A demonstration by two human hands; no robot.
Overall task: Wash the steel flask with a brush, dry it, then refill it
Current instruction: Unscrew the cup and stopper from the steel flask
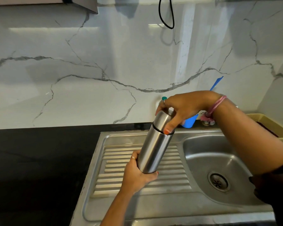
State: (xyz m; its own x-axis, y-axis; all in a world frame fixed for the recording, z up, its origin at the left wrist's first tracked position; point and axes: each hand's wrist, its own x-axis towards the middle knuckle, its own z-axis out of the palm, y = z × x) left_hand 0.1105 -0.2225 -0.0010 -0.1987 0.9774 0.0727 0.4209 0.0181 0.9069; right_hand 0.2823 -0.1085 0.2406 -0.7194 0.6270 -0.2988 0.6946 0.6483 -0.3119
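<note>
Head view, left hand (138, 174) grips steel flask (155, 148) base, right hand (182, 107) grips cap, above sink (153, 214) drainboard

Left hand (137, 174) wrapped round the base of the steel flask (155, 147), fingers curled behind, thumb tip showing at the lower right edge, ring on one finger, forearm rising from below the flask. Right hand (181, 108) clasped over the flask's top, thumb pressed down its side, wrist bent, pink thread tied round it, forearm reaching in from the flask's right.
</note>
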